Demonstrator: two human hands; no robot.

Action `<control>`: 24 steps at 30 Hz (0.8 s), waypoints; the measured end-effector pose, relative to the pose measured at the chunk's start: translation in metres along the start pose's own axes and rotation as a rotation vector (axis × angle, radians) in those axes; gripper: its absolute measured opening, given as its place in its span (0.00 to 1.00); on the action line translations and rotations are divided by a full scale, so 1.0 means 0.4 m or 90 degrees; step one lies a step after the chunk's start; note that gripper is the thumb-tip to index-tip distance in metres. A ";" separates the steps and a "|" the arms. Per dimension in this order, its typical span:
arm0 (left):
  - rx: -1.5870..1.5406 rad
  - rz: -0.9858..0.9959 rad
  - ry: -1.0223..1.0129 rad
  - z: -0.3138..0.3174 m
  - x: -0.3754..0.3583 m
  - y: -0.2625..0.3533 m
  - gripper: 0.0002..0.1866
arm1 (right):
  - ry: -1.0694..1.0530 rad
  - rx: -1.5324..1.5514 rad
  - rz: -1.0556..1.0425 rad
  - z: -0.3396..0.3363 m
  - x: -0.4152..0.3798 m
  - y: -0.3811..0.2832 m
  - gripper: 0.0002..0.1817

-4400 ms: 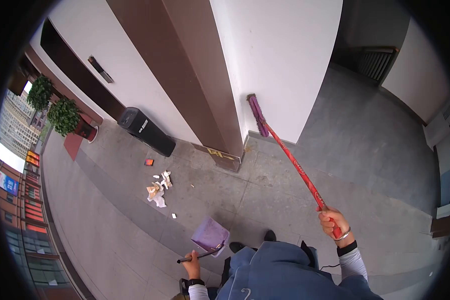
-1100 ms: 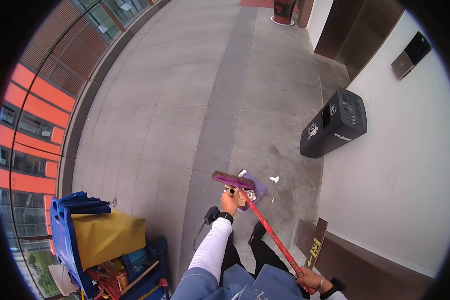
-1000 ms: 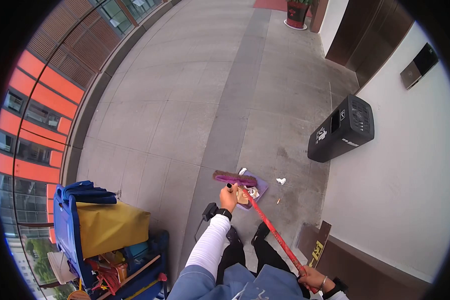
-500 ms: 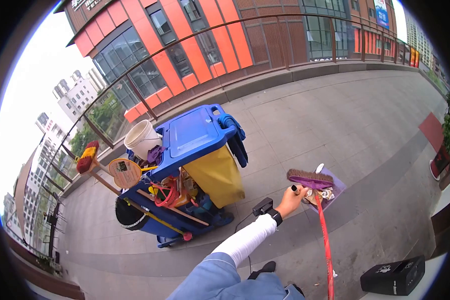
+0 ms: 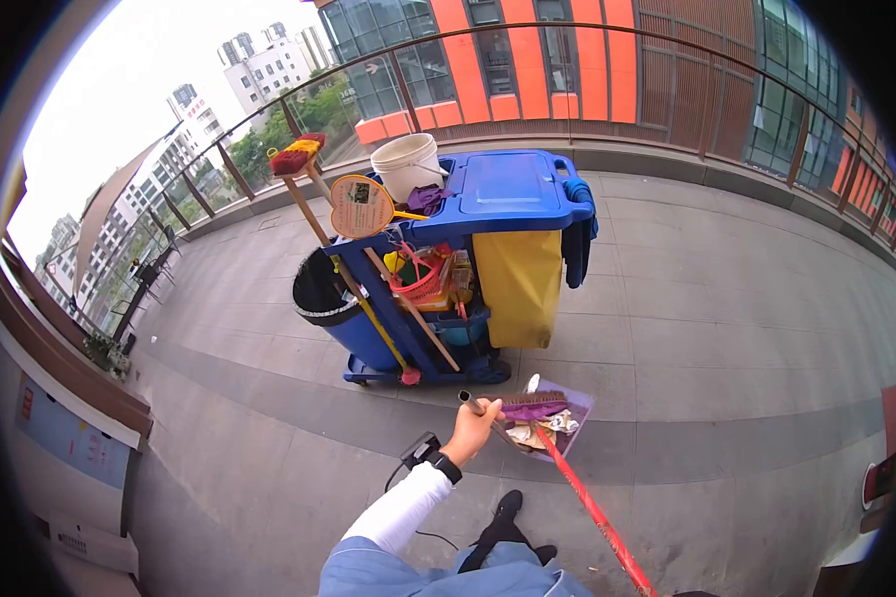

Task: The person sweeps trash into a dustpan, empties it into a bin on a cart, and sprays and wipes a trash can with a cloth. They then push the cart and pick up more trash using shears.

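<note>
My left hand (image 5: 472,431), below a white sleeve and a black wrist strap, is closed around a grey pole whose open end (image 5: 467,397) points up and left. This looks like the handle of the dustpan (image 5: 580,406), a translucent purple pan just beyond the hand. Crumpled litter (image 5: 563,422) lies in it. A broom with a purple and brown bristle head (image 5: 536,402) rests over the pan. Its red handle (image 5: 595,509) slants to the lower right edge, and whatever holds it there is out of view. My right hand does not show.
Ahead stands a blue cleaning cart (image 5: 508,189) with a yellow bag (image 5: 518,291), a white bucket (image 5: 405,164), a mop (image 5: 297,154) and a black-lined bin (image 5: 353,323). A railing (image 5: 405,95) runs behind it. A black box on a cable (image 5: 420,451) hangs by my wrist.
The view has swung right, so the cart, pan and broom appear farther left or right of before. The pole in my left hand now shows more of its length.
</note>
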State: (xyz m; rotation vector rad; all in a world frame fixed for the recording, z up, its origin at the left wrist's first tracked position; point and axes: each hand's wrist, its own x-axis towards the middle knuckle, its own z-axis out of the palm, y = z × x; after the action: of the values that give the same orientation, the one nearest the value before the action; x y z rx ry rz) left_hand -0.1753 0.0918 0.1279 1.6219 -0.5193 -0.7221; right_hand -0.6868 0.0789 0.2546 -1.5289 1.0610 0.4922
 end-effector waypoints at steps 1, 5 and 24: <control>0.018 -0.009 0.040 -0.073 -0.030 -0.002 0.15 | -0.082 0.053 0.017 -0.017 0.020 -0.027 0.18; 0.113 -0.056 0.165 -0.360 -0.142 0.027 0.14 | -0.295 0.120 -0.080 -0.052 0.161 -0.171 0.17; 0.617 0.454 0.521 -0.924 0.099 0.531 0.13 | -0.478 0.069 -0.433 0.292 0.720 -1.072 0.14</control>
State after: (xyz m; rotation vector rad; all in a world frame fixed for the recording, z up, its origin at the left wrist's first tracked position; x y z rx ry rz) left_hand 0.1267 0.2873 0.3600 2.1836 -0.8091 0.8512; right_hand -0.1579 0.0608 0.2349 -1.3288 -0.0264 0.4526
